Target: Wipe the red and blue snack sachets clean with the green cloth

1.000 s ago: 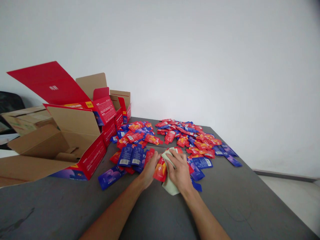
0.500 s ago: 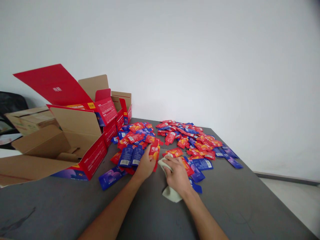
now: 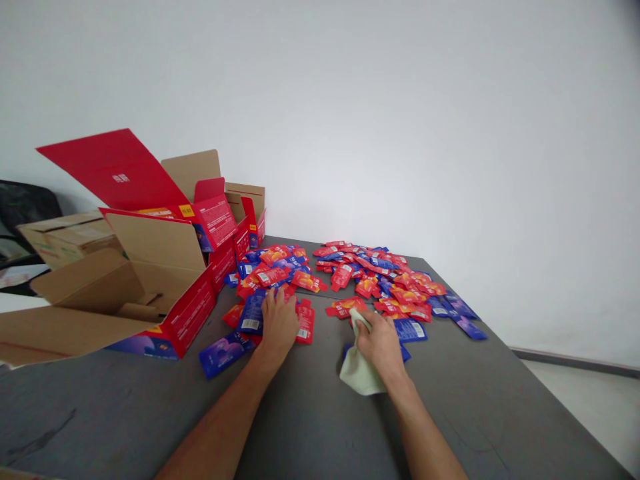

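Pouches (image 3: 342, 277), tons of them: flat, shiny, some red with orangey artwork, some blue with purple, white barcode patches on a few, narrow neck at one end. They're in two messy heaps on the dark gray table (image 3: 310, 420). Left hand (image 3: 280, 323) is palm down on the nearer part of the left heap, fingers a bit bent; can't tell if it's gripping one, since its underside is hidden. Right hand (image 3: 380, 343) has a pale green cloth (image 3: 361, 373) pinched between thumb and fingers, partly covering blue pouches. Small print's unreadable, and the open box (image 3: 195, 317) has a flap cut off at the left edge.
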`<state>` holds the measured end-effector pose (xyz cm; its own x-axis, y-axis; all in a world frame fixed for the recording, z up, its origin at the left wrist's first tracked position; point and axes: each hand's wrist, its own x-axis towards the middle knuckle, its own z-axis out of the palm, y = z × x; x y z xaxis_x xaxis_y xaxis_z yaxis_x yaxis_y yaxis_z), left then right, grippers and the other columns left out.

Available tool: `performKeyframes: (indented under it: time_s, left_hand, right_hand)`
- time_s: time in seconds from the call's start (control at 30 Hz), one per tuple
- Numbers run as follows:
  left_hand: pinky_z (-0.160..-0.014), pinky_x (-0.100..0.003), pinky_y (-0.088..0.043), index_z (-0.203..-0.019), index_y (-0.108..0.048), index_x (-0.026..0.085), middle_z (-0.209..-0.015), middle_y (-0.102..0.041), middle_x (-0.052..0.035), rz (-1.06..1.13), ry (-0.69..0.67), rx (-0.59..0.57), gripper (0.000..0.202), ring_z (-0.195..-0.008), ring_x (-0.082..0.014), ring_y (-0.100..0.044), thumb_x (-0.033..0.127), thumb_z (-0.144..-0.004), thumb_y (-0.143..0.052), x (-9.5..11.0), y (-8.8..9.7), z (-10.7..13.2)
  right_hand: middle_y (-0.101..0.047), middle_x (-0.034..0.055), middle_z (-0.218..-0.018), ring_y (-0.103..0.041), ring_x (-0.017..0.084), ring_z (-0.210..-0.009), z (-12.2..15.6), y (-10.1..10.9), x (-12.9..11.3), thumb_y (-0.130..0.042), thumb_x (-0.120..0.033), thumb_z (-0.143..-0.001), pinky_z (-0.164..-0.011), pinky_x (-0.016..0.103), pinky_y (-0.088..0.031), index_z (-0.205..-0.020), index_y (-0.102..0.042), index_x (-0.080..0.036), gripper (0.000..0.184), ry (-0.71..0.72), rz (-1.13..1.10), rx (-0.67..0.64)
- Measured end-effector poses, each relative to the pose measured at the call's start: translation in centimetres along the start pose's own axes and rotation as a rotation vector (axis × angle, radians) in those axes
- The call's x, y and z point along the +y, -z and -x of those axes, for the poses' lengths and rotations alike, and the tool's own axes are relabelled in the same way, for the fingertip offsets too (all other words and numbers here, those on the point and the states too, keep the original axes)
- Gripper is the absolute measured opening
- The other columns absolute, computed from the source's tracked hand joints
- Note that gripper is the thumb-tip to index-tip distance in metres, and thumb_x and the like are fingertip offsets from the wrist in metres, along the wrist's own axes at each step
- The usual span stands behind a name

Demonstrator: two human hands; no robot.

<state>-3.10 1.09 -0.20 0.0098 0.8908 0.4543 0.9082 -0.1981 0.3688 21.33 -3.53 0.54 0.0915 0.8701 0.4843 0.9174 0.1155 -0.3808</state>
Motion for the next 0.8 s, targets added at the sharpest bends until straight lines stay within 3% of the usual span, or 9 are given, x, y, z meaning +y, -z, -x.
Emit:
performKeyframes:
  time_s: [0.13,0.4,0.6,0.7,0.8]
  left_hand:
    - [-0.116,-0.053,-0.021,-0.119,-0.066,0.015,-0.144,-0.047,-0.0172,-0.009,-0.167,-0.042,0.039,-0.144,-0.0369,-0.024,0.017,-0.082,-0.055,2.4,-0.9,1.1]
    - [-0.113,-0.047,-0.031,-0.114,-0.067,0.022,-0.127,-0.063,-0.0079,0.319,-0.560,-0.403,0.031,-0.137,-0.0288,-0.038,0.027,-0.094,-0.044,6.6,-3.1,4.0]
    - [-0.112,-0.056,-0.028,-0.128,-0.059,0.018,-0.139,-0.055,-0.0133,0.355,-0.516,-0.551,0.043,-0.140,-0.0377,-0.032,0.037,-0.090,-0.050,6.6,-4.1,4.8]
    - [-0.111,-0.052,-0.029,-0.117,-0.064,0.019,-0.131,-0.059,-0.0126,0.408,-0.492,-0.573,0.038,-0.138,-0.0363,-0.034,0.034,-0.082,-0.060,6.1,-4.4,4.3]
    - [-0.100,-0.043,-0.037,-0.100,-0.065,0.019,-0.112,-0.064,-0.0093,0.483,-0.437,-0.534,0.032,-0.122,-0.0321,-0.047,0.032,-0.071,-0.072,5.3,-4.2,3.7]
  right_hand:
    - [-0.073,0.0091,-0.107,-0.061,0.024,-0.096,0.0,0.4,0.1,-0.054,-0.020,-0.088,-0.089,0.033,-0.040,-0.112,-0.072,-0.020,0.031,-0.114,0.057,-0.107]
    - [-0.074,0.0088,-0.101,-0.061,0.024,-0.091,-0.2,0.2,1.0,-0.054,-0.015,-0.085,-0.089,0.034,-0.040,-0.105,-0.073,-0.021,0.029,-0.070,0.077,-0.111]
    - [-0.074,0.0083,-0.099,-0.059,0.027,-0.092,0.2,-0.1,0.9,-0.055,-0.014,-0.082,-0.082,0.033,-0.042,-0.105,-0.072,-0.019,0.030,-0.019,0.082,-0.090]
    - [-0.074,0.0077,-0.097,-0.059,0.027,-0.091,0.4,-0.2,0.5,-0.055,-0.014,-0.081,-0.082,0.033,-0.043,-0.105,-0.073,-0.020,0.031,-0.017,0.070,-0.086]
    - [-0.074,0.0075,-0.094,-0.060,0.027,-0.091,0.4,0.0,0.0,-0.054,-0.014,-0.081,-0.080,0.034,-0.045,-0.104,-0.074,-0.020,0.031,-0.023,0.046,-0.086]
